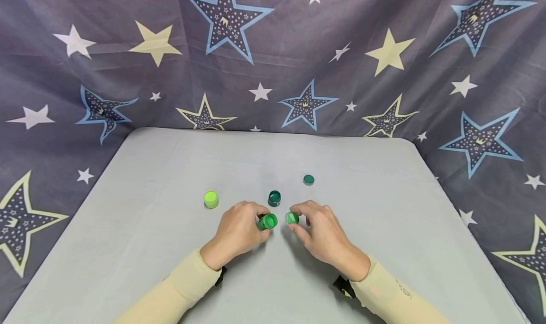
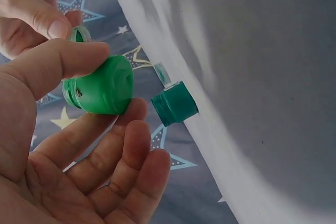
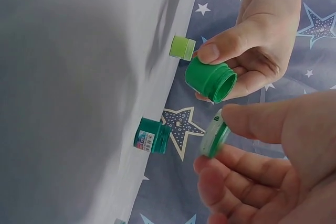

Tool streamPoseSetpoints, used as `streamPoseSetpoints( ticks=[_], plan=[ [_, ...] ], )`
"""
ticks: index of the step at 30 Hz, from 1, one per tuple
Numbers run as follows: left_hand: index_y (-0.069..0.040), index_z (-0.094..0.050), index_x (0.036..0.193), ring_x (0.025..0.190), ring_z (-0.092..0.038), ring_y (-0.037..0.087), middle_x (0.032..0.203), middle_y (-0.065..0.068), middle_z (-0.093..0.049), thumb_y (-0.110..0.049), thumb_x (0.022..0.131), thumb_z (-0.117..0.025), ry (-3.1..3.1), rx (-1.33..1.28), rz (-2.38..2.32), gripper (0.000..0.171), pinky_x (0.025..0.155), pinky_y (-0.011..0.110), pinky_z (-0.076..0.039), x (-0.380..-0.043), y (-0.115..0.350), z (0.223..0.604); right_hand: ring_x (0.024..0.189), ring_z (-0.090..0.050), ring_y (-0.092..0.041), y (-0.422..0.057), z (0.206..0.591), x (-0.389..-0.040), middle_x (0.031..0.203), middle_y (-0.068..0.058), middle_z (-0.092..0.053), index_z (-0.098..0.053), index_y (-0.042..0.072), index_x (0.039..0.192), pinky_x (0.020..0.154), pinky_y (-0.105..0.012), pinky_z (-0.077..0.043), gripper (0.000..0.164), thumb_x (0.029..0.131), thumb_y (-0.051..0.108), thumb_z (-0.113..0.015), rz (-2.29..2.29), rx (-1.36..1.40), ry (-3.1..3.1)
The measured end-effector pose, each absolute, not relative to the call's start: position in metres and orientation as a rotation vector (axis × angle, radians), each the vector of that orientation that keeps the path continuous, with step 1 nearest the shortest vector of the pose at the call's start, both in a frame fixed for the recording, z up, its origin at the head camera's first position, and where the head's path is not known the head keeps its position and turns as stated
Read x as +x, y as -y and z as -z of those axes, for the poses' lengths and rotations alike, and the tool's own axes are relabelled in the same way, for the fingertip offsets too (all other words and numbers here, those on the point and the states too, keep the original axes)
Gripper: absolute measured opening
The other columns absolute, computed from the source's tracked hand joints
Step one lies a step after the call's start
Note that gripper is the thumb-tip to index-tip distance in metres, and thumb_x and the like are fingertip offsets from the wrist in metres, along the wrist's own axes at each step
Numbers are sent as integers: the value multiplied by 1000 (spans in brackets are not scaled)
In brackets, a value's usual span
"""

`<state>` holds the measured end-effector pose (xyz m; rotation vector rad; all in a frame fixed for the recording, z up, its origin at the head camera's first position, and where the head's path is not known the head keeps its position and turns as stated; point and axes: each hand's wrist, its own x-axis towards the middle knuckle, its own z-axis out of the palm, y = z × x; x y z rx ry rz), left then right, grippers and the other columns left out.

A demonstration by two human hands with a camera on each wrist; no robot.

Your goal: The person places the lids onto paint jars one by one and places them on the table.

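Note:
My left hand [image 1: 241, 228] pinches a small bright green paint jar [image 1: 268, 221] between thumb and fingers. The jar is uncapped and tilted, its open mouth facing the right hand, green paint inside. In my right hand [image 1: 323, 230], thumb and fingertips hold the clear lid [image 1: 292, 217] by its edge, green paint smeared on its inner face. A short gap separates lid and jar in the right wrist view. Just beyond them, an uncapped dark green paint jar [image 1: 274, 199] stands upright on the table; its label [image 3: 144, 141] faces the right wrist camera.
A dark green lid [image 1: 309, 180] lies on the table, back and to the right of the dark green jar. Off to the left stands a capped lime green jar [image 1: 211, 199]. Behind the pale table [image 1: 170, 167] hangs a star-patterned cloth [image 1: 273, 53].

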<state>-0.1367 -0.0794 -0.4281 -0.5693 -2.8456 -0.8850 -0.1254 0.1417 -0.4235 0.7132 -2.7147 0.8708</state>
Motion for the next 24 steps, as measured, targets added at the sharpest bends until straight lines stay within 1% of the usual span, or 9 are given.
streamPoseSetpoints(
  ticks=[6,10,14,20,24],
  plan=[
    [-13,-81,95,91,-67,21,96,0,-75,-14,70,-94,2851,-571,877,28,70,38,-53,-136,79,429,73,-57,-16,-140,423,-124,102,3,-71,-73,9,115,69,-30,-38,33,85,16,-85,-895,724,2702],
    [-16,-81,94,87,-66,17,94,-3,-74,-14,70,-94,2859,-586,882,27,68,36,-52,-135,78,429,73,-56,-12,-137,423,-122,101,5,-70,-73,10,115,70,-30,-38,33,85,15,-86,-903,736,2695],
    [-19,-81,94,82,-63,12,91,-6,-73,-14,71,-93,2874,-603,879,27,66,33,-51,-135,77,430,73,-54,-9,-135,423,-122,102,5,-71,-73,10,116,70,-29,-38,34,85,15,-86,-901,755,2686],
    [-17,-81,95,79,-61,10,91,-5,-73,-13,72,-92,2889,-617,887,27,64,31,-50,-133,76,431,73,-57,-11,-132,423,-120,106,3,-72,-73,11,116,70,-29,-40,34,85,15,-86,-910,796,2668],
    [-18,-81,94,76,-58,9,88,-7,-72,-12,72,-92,2890,-631,888,25,63,30,-48,-133,76,432,73,-56,-9,-131,424,-119,107,4,-72,-73,12,115,70,-28,-40,33,85,15,-86,-915,821,2656]
  ],
)
